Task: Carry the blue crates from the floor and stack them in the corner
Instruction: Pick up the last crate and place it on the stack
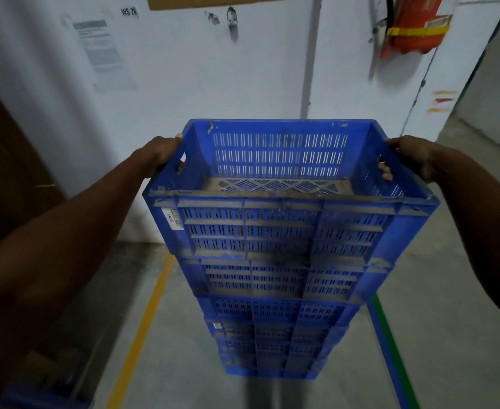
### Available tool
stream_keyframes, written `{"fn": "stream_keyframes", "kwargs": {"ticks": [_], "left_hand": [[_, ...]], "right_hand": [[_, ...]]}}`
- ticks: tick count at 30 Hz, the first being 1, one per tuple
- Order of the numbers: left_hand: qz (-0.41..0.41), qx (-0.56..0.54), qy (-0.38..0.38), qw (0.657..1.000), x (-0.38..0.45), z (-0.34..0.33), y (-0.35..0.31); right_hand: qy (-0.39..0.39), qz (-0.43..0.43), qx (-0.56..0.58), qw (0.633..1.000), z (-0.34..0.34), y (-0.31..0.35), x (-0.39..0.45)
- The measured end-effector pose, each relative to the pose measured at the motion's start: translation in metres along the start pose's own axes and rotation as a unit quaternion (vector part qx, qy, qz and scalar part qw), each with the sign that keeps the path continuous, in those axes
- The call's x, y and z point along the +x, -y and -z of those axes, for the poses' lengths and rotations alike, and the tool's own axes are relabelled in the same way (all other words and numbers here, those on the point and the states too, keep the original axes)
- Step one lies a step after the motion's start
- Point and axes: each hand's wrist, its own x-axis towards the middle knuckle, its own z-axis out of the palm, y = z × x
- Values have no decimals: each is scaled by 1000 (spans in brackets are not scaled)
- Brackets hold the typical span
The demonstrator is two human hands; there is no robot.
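Observation:
A blue slotted crate (281, 225) sits on top of a stack of several blue crates (275, 329) standing on the grey floor before a white wall. My left hand (160, 154) grips the top crate's left handle slot, fingers curled through the opening. My right hand (414, 156) grips the right handle slot the same way, fingertips showing inside the crate. The top crate is empty and dusty, with a barcode label on its near left corner.
A yellow floor line (142, 326) runs left of the stack and a green and blue line (390, 349) runs right of it. A red fire extinguisher (414, 25) hangs on the wall. A brown door or board (6, 160) stands at left.

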Motion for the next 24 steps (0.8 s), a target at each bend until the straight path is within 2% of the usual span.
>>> {"fn": "stream_keyframes", "kwargs": {"ticks": [2, 5, 9, 11, 13, 15, 16, 19, 24], "left_hand": [[-16, 87, -54, 995, -3, 2, -3], [-79, 226, -154, 959, -13, 7, -8], [-174, 227, -214, 934, -43, 16, -22], [-163, 217, -173, 947, -52, 20, -25], [-104, 178, -52, 977, -54, 21, -21], [-51, 153, 39, 986, -53, 13, -9], [-47, 157, 43, 986, -52, 7, -4], [-80, 207, -23, 975, -48, -14, -1], [-80, 240, -18, 967, -32, -7, -7]], "right_hand": [[-52, 30, -48, 997, -1, -1, -6], [-166, 86, -163, 969, 3, -1, -10], [-232, 129, -269, 926, 0, 10, -25], [-227, 121, -273, 927, -5, 11, -33], [-187, 100, -253, 944, -6, 3, -37], [-152, 94, -270, 946, -7, -3, -36], [-145, 96, -291, 941, -7, -7, -34], [-164, 125, -360, 910, -14, -16, -30], [-189, 142, -406, 883, -16, -24, -22]]}}
